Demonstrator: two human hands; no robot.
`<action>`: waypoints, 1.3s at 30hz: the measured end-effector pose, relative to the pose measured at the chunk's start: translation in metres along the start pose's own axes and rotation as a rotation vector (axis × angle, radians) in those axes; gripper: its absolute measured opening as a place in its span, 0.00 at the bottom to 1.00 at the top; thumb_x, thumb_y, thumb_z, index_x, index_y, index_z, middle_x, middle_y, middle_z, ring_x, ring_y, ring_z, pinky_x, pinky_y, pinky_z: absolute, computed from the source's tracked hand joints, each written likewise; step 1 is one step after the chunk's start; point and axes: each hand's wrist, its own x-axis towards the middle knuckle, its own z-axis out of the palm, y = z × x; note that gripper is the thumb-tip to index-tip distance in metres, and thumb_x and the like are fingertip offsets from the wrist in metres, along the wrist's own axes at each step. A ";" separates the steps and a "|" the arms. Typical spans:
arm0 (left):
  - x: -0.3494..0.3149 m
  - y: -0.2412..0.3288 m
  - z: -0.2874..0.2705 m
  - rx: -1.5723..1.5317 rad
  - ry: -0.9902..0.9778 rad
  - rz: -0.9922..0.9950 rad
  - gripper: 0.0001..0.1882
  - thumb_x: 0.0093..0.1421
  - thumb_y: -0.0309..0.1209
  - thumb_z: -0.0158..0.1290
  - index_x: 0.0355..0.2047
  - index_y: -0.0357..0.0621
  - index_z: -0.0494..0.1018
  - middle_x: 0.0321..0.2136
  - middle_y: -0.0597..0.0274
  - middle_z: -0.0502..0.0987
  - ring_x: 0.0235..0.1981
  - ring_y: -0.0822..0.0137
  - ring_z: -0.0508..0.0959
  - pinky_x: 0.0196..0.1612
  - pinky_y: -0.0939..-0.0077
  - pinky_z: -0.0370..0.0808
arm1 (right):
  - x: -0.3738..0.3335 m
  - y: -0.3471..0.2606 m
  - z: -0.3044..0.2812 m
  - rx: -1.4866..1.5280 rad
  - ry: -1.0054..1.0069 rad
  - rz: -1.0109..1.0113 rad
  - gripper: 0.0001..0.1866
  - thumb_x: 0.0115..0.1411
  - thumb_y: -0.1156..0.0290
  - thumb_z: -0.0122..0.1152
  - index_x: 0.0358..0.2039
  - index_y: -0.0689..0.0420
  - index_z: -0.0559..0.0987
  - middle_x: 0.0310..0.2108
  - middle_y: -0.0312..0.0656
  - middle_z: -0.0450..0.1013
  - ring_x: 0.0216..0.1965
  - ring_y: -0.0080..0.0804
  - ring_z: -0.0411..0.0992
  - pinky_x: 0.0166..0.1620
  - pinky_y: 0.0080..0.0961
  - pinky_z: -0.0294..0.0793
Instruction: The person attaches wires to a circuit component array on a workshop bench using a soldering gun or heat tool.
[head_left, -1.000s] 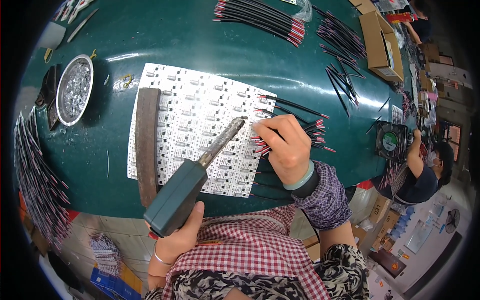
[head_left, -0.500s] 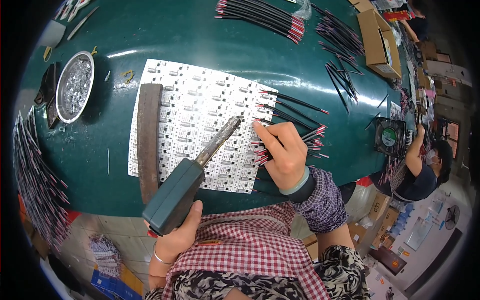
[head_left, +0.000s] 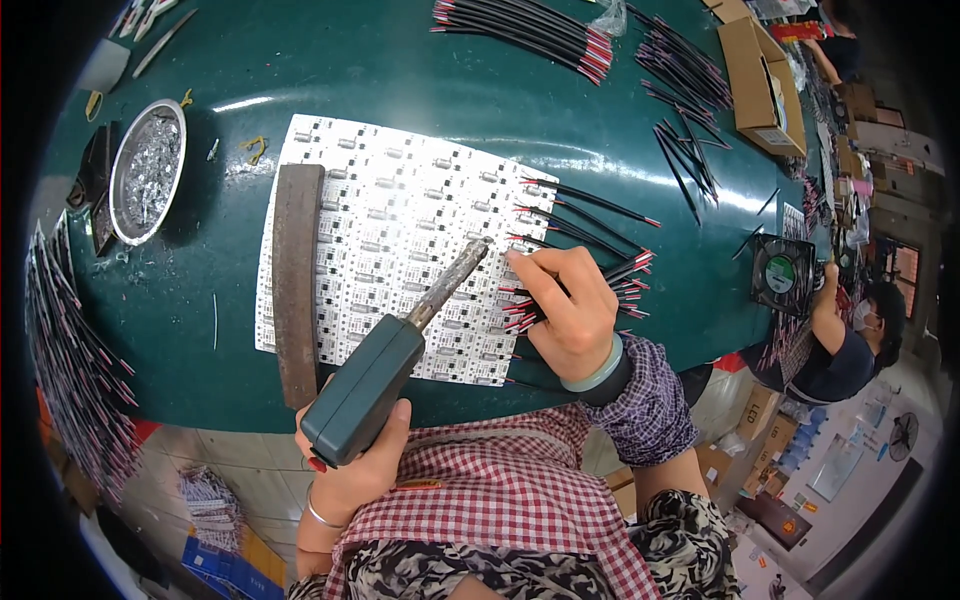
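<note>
My left hand (head_left: 370, 470) is wrapped round the handle of a dark green soldering gun (head_left: 364, 388). Its metal tip points up and right, just above the right part of a white panel of circuit boards (head_left: 405, 260). Close to that tip, my right hand (head_left: 575, 315) has thumb and forefinger pinched at the panel's right edge, with a bunch of short black wires (head_left: 632, 290) with red and white ends under and beside the fingers. Other wires (head_left: 592, 203) reach from the edge above the hand. A brown metal bar (head_left: 298, 285) lies across the panel's left side.
A round metal bowl (head_left: 125, 190) with silvery scraps stands left on the green table (head_left: 220, 390). Long wire bundles (head_left: 80, 370) hang over the left edge. More wires (head_left: 525, 32) lie at the back, a cardboard box (head_left: 745, 90) and black fan (head_left: 783, 273) at right. A co-worker (head_left: 840, 345) sits beyond.
The soldering gun and my left hand have shifted slightly right, the tip now a little lower and nearer the panel's edge. My right hand has barely moved.
</note>
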 end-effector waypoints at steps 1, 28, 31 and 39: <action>0.001 0.001 0.000 -0.009 -0.004 -0.013 0.11 0.50 0.23 0.64 0.35 0.35 0.81 0.25 0.57 0.79 0.20 0.67 0.77 0.25 0.75 0.74 | 0.000 0.001 0.000 0.000 -0.004 -0.014 0.29 0.33 0.86 0.59 0.43 0.65 0.81 0.34 0.43 0.74 0.33 0.40 0.73 0.32 0.32 0.75; 0.001 0.010 -0.002 -0.045 -0.084 -0.065 0.12 0.51 0.18 0.60 0.38 0.28 0.79 0.31 0.51 0.80 0.25 0.66 0.79 0.29 0.76 0.76 | -0.001 0.002 -0.001 0.002 -0.026 -0.028 0.28 0.32 0.87 0.57 0.41 0.65 0.81 0.35 0.46 0.76 0.33 0.43 0.74 0.33 0.33 0.76; 0.005 0.012 -0.002 0.017 -0.100 0.037 0.12 0.51 0.17 0.60 0.37 0.28 0.79 0.31 0.51 0.80 0.25 0.66 0.79 0.29 0.75 0.75 | -0.002 0.002 -0.001 0.016 -0.033 -0.016 0.31 0.31 0.89 0.56 0.42 0.65 0.82 0.36 0.47 0.76 0.33 0.45 0.75 0.35 0.34 0.76; 0.004 0.014 -0.004 -0.001 -0.146 -0.027 0.11 0.50 0.17 0.60 0.36 0.28 0.79 0.30 0.51 0.79 0.23 0.66 0.78 0.27 0.75 0.74 | 0.000 0.002 0.000 -0.012 -0.005 -0.049 0.24 0.36 0.86 0.58 0.39 0.65 0.81 0.33 0.45 0.75 0.32 0.42 0.74 0.32 0.32 0.75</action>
